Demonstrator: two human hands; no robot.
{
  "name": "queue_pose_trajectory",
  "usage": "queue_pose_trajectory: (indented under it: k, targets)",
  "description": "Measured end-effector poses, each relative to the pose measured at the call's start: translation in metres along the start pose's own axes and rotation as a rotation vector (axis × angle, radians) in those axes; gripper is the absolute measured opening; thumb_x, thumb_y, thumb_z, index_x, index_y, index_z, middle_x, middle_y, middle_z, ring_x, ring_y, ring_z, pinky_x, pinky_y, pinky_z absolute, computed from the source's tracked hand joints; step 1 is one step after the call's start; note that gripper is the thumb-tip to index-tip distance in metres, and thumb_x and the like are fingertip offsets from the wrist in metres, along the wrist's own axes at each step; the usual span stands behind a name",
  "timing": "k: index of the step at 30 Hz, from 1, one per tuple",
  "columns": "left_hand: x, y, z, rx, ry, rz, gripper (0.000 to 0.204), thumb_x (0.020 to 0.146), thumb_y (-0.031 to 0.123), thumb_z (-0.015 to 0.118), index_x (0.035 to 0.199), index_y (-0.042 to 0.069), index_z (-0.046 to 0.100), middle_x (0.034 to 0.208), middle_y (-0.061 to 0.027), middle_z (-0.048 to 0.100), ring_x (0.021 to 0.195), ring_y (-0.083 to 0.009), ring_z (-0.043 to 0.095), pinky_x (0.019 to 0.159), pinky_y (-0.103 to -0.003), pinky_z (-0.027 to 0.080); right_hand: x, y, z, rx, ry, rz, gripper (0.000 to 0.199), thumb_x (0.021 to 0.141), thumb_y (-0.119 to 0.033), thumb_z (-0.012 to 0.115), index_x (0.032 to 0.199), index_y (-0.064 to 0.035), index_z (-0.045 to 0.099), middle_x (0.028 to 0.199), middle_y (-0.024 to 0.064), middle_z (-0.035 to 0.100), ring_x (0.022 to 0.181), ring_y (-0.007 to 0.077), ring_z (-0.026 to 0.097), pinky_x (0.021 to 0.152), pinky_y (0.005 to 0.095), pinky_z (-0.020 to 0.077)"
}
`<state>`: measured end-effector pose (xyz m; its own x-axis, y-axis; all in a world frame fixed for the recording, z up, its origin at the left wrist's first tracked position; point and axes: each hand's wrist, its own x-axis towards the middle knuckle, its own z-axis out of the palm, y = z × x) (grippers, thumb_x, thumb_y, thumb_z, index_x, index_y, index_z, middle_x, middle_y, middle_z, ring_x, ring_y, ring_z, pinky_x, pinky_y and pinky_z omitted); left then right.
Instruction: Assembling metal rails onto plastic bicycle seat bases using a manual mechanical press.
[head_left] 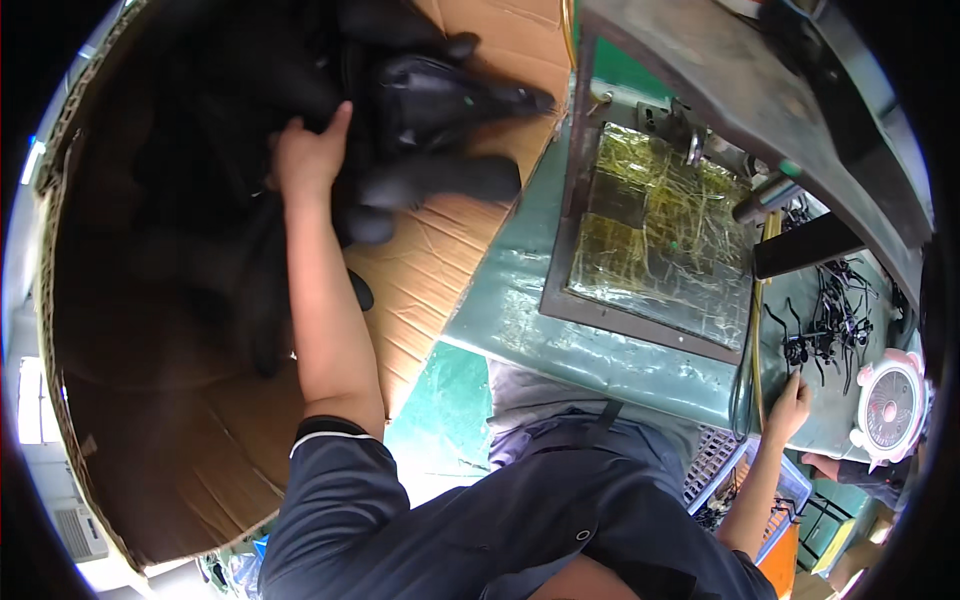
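My left hand point(308, 160) reaches into a big cardboard box point(455, 235), its fingers bent around one of the dark pieces and its thumb sticking up. Several black bicycle saddles point(440, 100) lie heaped there, one with its narrow nose over the box's inner wall. Deep shadow hides much of the piece under my fingers. Far to the right, my right hand point(790, 408) is at the green bench edge, fingertips pinched together at a pile of thin black bent metal parts point(825, 330). It seems to grip the end of one part.
Between my hands stands a machine with a metal frame point(640, 335) around a plate covered in yellowish tape point(650, 240). A pink-and-white fan point(890, 410) sits at the bench's right. Below it are a blue plastic basket point(790, 485) and another person's hand point(822, 466).
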<state>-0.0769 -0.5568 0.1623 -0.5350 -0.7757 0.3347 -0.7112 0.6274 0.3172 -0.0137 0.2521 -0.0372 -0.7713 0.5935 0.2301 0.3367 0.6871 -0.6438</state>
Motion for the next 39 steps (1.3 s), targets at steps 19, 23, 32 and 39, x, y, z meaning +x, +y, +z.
queue_pose_trajectory:
  k: [19,23,32,39]
  targets:
    - [-0.309,0.040,-0.024,-0.020,-0.138,0.591,0.083,0.088,0.053,0.085,0.146,-0.001,0.058,0.131,-0.0256,0.060,0.113,-0.0451,0.065,0.094,-0.052,0.057,0.022,-0.079,-0.026,-0.148,-0.228,-0.518,0.075,0.090,-0.027,0.084,0.154,-0.0036,0.053,0.150,0.0230,0.056,0.136,0.0458,0.058,0.110,0.0486,0.0513]
    - [-0.358,0.052,-0.020,0.187,-0.355,0.410,0.108,0.090,0.052,0.082,0.167,-0.001,0.030,0.141,-0.0341,0.052,0.112,-0.0521,0.066,0.095,-0.055,0.058,0.031,-0.096,-0.016,-0.210,-0.272,-0.535,0.073,0.088,-0.028,0.084,0.151,-0.0023,0.056,0.147,0.0222,0.055,0.127,0.0459,0.063,0.103,0.0497,0.0554]
    - [-0.348,0.020,-0.058,-1.250,-0.845,-0.193,0.068,0.108,0.022,0.063,0.161,-0.009,0.035,0.120,-0.0221,0.075,0.107,-0.0336,0.076,0.089,-0.044,0.065,0.055,-0.047,-0.062,0.178,-0.318,-0.189,0.051,0.085,-0.011,0.076,0.133,0.0005,0.065,0.110,0.0068,0.069,0.092,0.0168,0.062,0.088,0.0309,0.0527]
    - [-0.462,0.129,-0.025,-2.076,-1.383,-0.576,0.053,0.106,0.013,0.066,0.154,-0.002,0.047,0.152,-0.0158,0.059,0.141,-0.0360,0.061,0.122,-0.059,0.045,0.012,-0.108,-0.093,0.363,-0.368,-0.457,0.061,0.077,-0.002,0.074,0.137,-0.0025,0.065,0.121,0.0094,0.067,0.110,0.0214,0.064,0.102,0.0321,0.0493]
